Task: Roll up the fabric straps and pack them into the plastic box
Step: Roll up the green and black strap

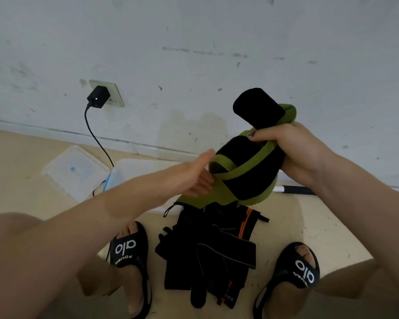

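Observation:
A black fabric strap with green edging [247, 166] is held up in front of me, partly rolled, with a black flap sticking up at its top. My right hand [293, 146] grips it near the top, thumb and fingers curled round it. My left hand [194, 176] touches its lower left side with straight fingers. A pile of black straps with orange stripes [207, 254] lies on the floor between my feet. The clear plastic box [134, 171] stands on the floor behind my left forearm, mostly hidden.
The box's clear lid [75, 171] lies on the floor at the left. A black charger [98, 96] sits in a wall socket, its cable running down to the floor. A black-and-white rod [293, 189] lies by the wall at the right. My feet wear black slides.

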Demonstrator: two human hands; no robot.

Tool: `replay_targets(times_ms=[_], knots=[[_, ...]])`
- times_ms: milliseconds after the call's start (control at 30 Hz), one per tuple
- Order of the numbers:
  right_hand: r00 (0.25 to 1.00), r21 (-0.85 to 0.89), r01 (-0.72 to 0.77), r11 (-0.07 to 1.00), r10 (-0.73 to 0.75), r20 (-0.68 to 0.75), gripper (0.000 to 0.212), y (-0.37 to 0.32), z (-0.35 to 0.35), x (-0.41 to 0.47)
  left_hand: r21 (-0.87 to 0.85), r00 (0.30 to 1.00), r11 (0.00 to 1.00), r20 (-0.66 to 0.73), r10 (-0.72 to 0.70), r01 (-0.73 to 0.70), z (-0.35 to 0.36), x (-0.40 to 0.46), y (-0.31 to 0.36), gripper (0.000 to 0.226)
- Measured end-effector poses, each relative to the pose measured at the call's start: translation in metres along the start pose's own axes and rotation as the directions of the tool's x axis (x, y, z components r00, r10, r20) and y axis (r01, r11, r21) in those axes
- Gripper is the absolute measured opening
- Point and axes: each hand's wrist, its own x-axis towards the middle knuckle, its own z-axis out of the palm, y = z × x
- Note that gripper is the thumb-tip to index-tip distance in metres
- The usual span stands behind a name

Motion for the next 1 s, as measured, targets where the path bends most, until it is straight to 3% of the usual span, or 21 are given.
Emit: replay_targets(times_ms=[100, 200, 267, 400, 533, 600, 700, 800, 933, 1000], knots=[[0.998, 0.065, -0.018, 0.998, 0.014, 0.066, 0.015, 0.003, 0.006, -0.001, -0.159, 0.994, 0.985, -0.1, 0.05, -0.066, 0.006, 0.011, -0.003, 0.073], [0.99, 0.109, -0.047, 0.993, 0.032, 0.137, 0.017, 0.004, 0.008, -0.001, -0.115, 0.953, 0.985, -0.289, 0.088, -0.126, 0.0, 0.016, -0.001, 0.059], [0.986, 0.109, -0.053, 0.993, 0.035, 0.164, 0.015, 0.003, 0.008, -0.002, -0.156, 0.936, 0.967, -0.321, 0.144, -0.202, -0.003, 0.015, 0.001, 0.047], [0.973, -0.014, -0.027, 1.0, 0.03, 0.23, 0.018, 0.003, 0.014, -0.005, -0.495, 0.909, 0.781, -0.357, 0.216, -0.381, -0.008, 0.012, 0.012, 0.025], [0.972, -0.05, -0.055, 0.997, 0.065, 0.225, 0.021, 0.004, 0.023, -0.007, -0.249, 0.743, 0.795, -0.579, 0.336, -0.553, -0.013, 0.01, 0.01, 0.031], [0.976, -0.059, -0.032, 0.998, 0.044, 0.214, 0.022, 0.004, 0.024, -0.006, -0.193, 0.715, 0.785, -0.577, 0.394, -0.588, -0.014, 0.008, 0.011, 0.036], [0.983, -0.084, 0.006, 0.996, 0.01, 0.184, 0.014, 0.004, 0.023, -0.007, -0.031, 0.681, 0.825, -0.583, 0.443, -0.564, -0.017, 0.009, 0.011, 0.023], [0.991, -0.064, 0.002, 0.998, 0.007, 0.136, 0.033, 0.004, 0.024, -0.008, -0.021, 0.68, 0.856, -0.618, 0.395, -0.516, -0.019, 0.01, 0.011, 0.022], [0.996, -0.135, 0.068, 0.989, -0.06, 0.058, 0.036, 0.005, 0.027, -0.006, -0.095, 0.728, 0.854, -0.577, 0.371, -0.511, -0.017, 0.006, 0.018, 0.017], [0.996, -0.181, 0.083, 0.98, -0.075, 0.049, 0.035, 0.007, 0.029, -0.005, -0.127, 0.756, 0.849, -0.536, 0.376, -0.512, -0.014, 0.004, 0.022, 0.026]])
